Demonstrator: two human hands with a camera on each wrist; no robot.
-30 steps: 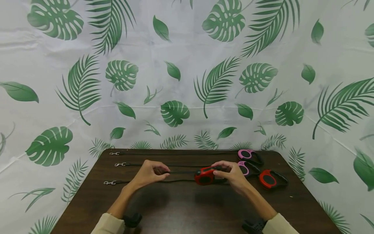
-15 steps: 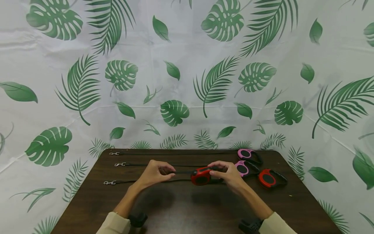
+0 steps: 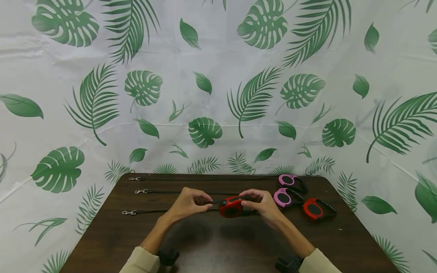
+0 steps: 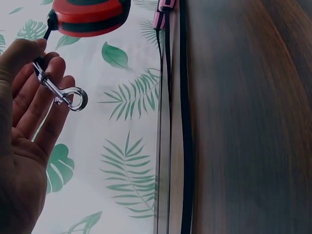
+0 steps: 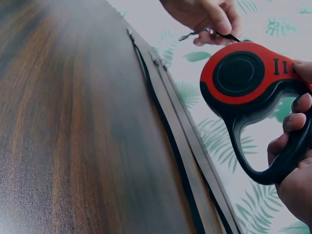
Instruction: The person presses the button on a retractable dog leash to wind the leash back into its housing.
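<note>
Right fingers (image 5: 294,122) grip a red leash reel (image 5: 239,73) by its handle (image 5: 264,176) — left fingers (image 4: 54,69) pinch its cord (image 4: 48,32) (silver clip (image 4: 57,92) protruding).

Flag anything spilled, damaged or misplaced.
A tiny pale speck on the brown wooden table, near the red-and-black retractable leash lying at right, looks stray; too small to identify. No spill or damage shows.

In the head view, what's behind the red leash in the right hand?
Behind the red leash: tabletop, and a black strap entering from the left. Whatever the leash covers can't be seen.
</note>
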